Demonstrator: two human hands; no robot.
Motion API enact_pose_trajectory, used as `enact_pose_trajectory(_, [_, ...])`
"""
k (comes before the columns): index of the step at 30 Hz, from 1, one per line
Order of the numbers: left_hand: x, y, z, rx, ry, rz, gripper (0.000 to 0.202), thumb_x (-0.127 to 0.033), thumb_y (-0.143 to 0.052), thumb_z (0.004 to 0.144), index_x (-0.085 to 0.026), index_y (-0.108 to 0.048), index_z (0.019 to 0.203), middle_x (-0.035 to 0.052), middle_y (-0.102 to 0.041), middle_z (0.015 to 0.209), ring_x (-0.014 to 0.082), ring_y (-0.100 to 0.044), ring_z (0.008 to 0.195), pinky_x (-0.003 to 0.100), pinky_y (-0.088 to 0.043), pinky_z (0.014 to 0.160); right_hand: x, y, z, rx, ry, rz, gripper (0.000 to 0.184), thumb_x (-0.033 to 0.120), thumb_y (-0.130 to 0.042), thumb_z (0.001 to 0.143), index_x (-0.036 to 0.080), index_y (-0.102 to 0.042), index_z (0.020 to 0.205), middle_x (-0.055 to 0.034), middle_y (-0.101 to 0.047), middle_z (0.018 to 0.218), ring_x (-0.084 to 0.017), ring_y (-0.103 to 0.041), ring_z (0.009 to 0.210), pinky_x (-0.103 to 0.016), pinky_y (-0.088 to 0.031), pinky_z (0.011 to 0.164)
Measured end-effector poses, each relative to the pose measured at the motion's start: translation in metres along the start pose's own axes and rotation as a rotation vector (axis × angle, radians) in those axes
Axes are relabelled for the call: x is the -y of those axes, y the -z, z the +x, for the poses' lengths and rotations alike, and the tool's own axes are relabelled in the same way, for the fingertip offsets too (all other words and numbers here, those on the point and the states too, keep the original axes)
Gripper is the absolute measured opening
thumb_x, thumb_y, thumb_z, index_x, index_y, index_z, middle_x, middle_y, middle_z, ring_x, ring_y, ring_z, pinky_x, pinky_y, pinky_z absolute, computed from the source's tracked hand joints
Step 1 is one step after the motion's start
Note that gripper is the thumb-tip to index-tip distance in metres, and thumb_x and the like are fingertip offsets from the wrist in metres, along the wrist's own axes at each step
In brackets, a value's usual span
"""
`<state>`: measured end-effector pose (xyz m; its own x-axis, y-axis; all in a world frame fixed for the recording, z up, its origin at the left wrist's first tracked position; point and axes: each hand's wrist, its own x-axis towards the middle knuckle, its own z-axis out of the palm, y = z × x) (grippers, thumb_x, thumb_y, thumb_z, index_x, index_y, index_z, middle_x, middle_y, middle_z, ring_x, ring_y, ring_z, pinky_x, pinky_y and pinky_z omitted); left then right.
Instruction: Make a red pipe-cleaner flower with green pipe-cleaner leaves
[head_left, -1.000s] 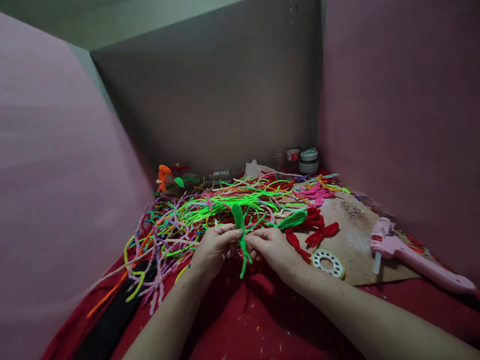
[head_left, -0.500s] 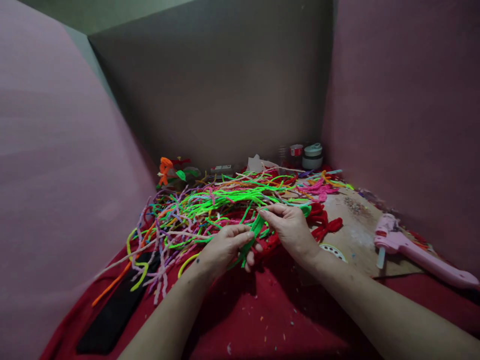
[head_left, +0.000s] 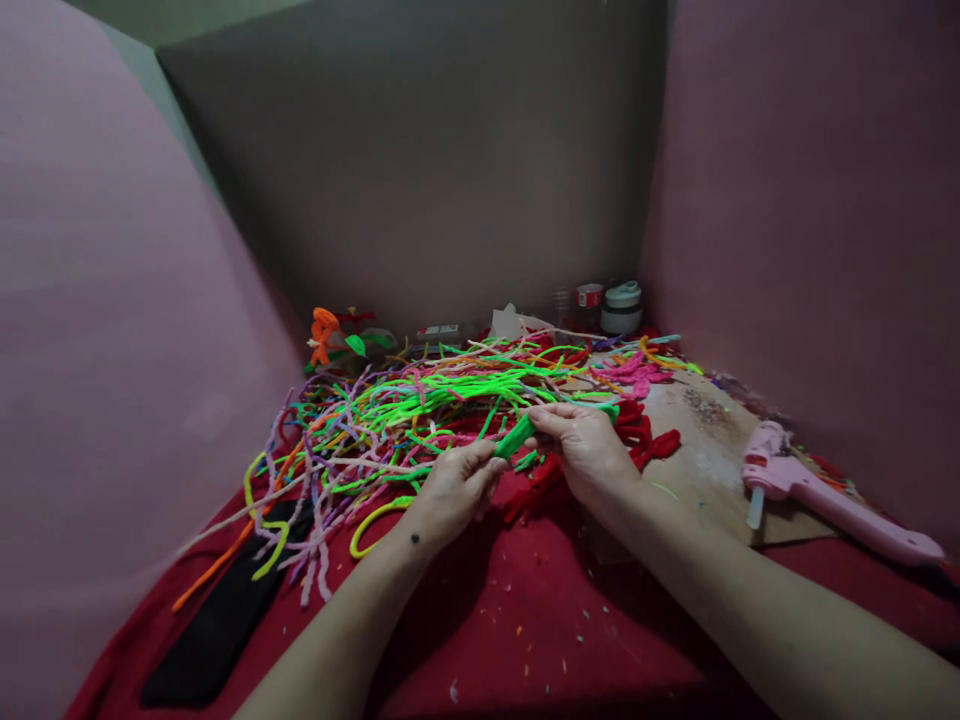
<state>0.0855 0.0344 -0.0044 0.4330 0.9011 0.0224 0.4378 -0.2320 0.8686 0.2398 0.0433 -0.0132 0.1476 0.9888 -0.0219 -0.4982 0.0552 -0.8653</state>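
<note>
A bundle of green pipe cleaners (head_left: 514, 437) stretches between my two hands, slanting up to the right. My left hand (head_left: 459, 482) pinches its lower end between thumb and fingers. At the upper end, my right hand (head_left: 581, 440) grips it with thumb and forefinger. A green tip shows beyond the right hand's knuckles; whether it belongs to the same bundle I cannot tell. Just behind the hands lies a heap of loose pipe cleaners (head_left: 450, 393) in bright green, pink, purple and orange. Red pipe cleaner loops (head_left: 652, 443) lie beside my right hand.
A pink glue gun (head_left: 825, 485) rests at the right on a brown board (head_left: 705, 460). On the left lies a black flat object (head_left: 217, 630) on the red cloth (head_left: 480, 640). An orange flower (head_left: 324, 333) and a lidded container (head_left: 622, 308) stand at the back, near walls.
My left hand's fingers have closed in around the green bundle's lower end, which hung loose below before. The bundle now lies flatter between the hands. The view has shifted slightly.
</note>
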Motion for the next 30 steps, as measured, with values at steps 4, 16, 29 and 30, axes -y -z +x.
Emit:
enact_pose_trajectory(4, [-0.005,-0.002,-0.001,0.085,0.082,-0.109,0.021,-0.036,-0.051,0.076,-0.016,-0.050,0.068,-0.0067,-0.046,0.045,0.0053,-0.038,0.031,0.018,-0.026,0.034,-0.001,0.001,0.001,-0.006,0.079,-0.071,0.018,0.030,-0.072,0.054,0.015,-0.063,0.059,0.0014,-0.059,0.053,-0.010,-0.051,0.043,-0.024,-0.041,0.046])
enact_pose_trajectory(16, [-0.001,-0.003,-0.001,0.137,0.111,-0.432,0.023,-0.034,-0.055,0.077,-0.015,-0.050,0.064,-0.0061,-0.050,0.046,0.0070,-0.051,0.035,0.024,-0.049,0.055,-0.001,-0.003,-0.004,0.165,0.029,-0.007,0.026,0.038,-0.070,0.062,0.014,-0.064,0.070,0.0005,-0.061,0.060,-0.010,-0.053,0.052,-0.021,-0.039,0.048])
enact_pose_trajectory(29, [0.002,-0.009,0.000,0.101,0.088,-0.335,0.023,-0.034,-0.051,0.079,-0.016,-0.045,0.065,-0.0068,-0.050,0.047,0.0067,-0.048,0.032,0.022,-0.046,0.047,-0.007,-0.007,-0.010,0.225,-0.018,0.092,0.025,0.038,-0.069,0.064,0.014,-0.062,0.068,-0.0004,-0.063,0.056,-0.013,-0.057,0.049,-0.025,-0.045,0.052])
enact_pose_trajectory(30, [0.003,-0.009,0.000,0.097,0.089,-0.318,0.024,-0.035,-0.051,0.079,-0.016,-0.045,0.065,-0.0062,-0.050,0.048,0.0070,-0.049,0.033,0.021,-0.044,0.045,-0.009,-0.008,-0.012,0.281,-0.052,0.074,0.026,0.039,-0.068,0.064,0.015,-0.062,0.074,0.0002,-0.062,0.057,-0.012,-0.056,0.046,-0.024,-0.044,0.048])
